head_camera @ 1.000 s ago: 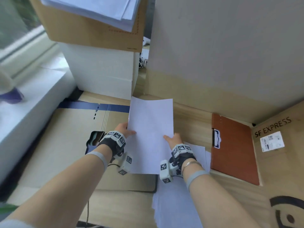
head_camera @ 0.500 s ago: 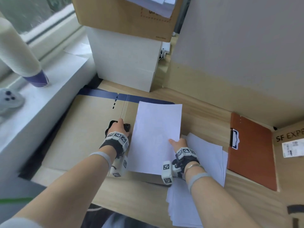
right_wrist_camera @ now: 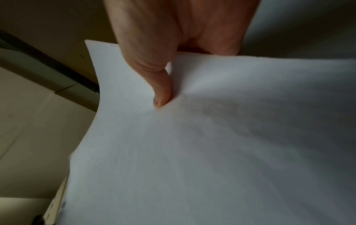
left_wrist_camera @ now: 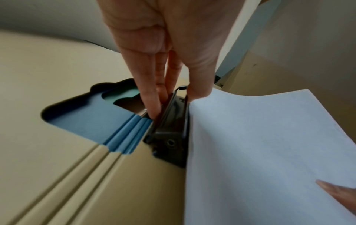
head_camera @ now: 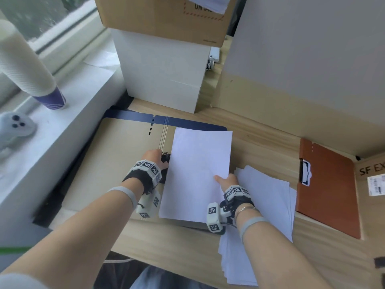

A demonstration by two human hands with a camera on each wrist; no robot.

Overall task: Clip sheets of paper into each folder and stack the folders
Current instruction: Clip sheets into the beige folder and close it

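Observation:
An open beige folder (head_camera: 125, 155) with a blue edge lies on the desk. Its black metal clip (left_wrist_camera: 171, 126) sits at the spine. My left hand (head_camera: 155, 157) pinches the clip's lever between thumb and fingers (left_wrist_camera: 154, 94). A white sheet of paper (head_camera: 198, 174) lies over the folder's right half, its left edge against the clip. My right hand (head_camera: 227, 181) pinches the sheet's right edge, thumb (right_wrist_camera: 161, 92) on top. In the left wrist view the sheet (left_wrist_camera: 269, 152) bows up beside the clip.
A loose pile of white sheets (head_camera: 264, 215) lies right of the folder. A brown clipboard folder (head_camera: 329, 188) lies farther right beside an SF Express carton (head_camera: 373, 174). White and cardboard boxes (head_camera: 164, 69) stand behind. A window ledge (head_camera: 52, 113) with a cone runs along the left.
The sheet has come down from mid-air onto the folder's right half. My left hand let go of the sheet and took hold of the clip.

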